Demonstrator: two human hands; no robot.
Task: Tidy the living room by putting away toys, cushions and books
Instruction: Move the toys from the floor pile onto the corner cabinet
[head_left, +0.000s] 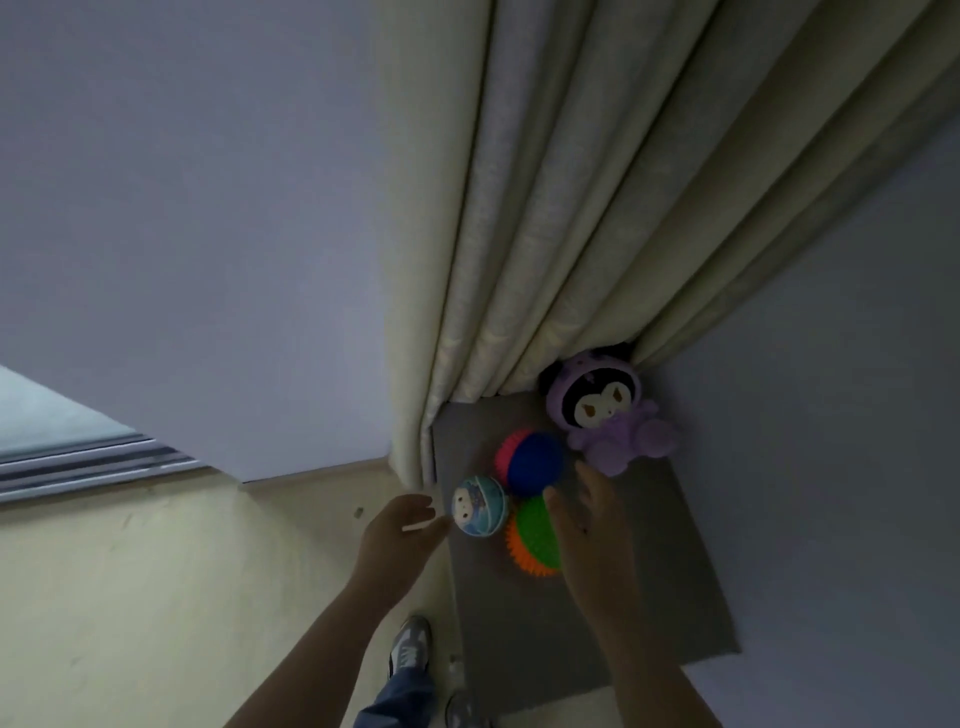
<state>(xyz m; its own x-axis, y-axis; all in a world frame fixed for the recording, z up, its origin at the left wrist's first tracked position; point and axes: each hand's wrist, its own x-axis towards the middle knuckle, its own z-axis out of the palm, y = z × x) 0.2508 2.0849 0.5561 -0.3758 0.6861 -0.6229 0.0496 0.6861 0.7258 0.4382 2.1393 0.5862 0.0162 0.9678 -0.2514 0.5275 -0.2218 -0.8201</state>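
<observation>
Several toys lie on a grey mat (649, 587) in the room's corner. A purple plush doll (613, 415) leans against the curtain. In front of it sit a red and blue spiky ball (532, 462), a green and orange spiky ball (535, 535) and a light blue printed ball (479, 505). My left hand (400, 530) hovers just left of the printed ball, fingers loosely spread, holding nothing. Over the green ball's right side my right hand (587, 525) reaches with straight fingers pointing at the plush, and partly hides that ball.
A cream curtain (545, 234) hangs down to the mat's far edge. Pale walls meet at the corner on both sides. A window sill (78, 457) shows at the left. My shoes (410, 649) stand on the cream floor by the mat's near left edge.
</observation>
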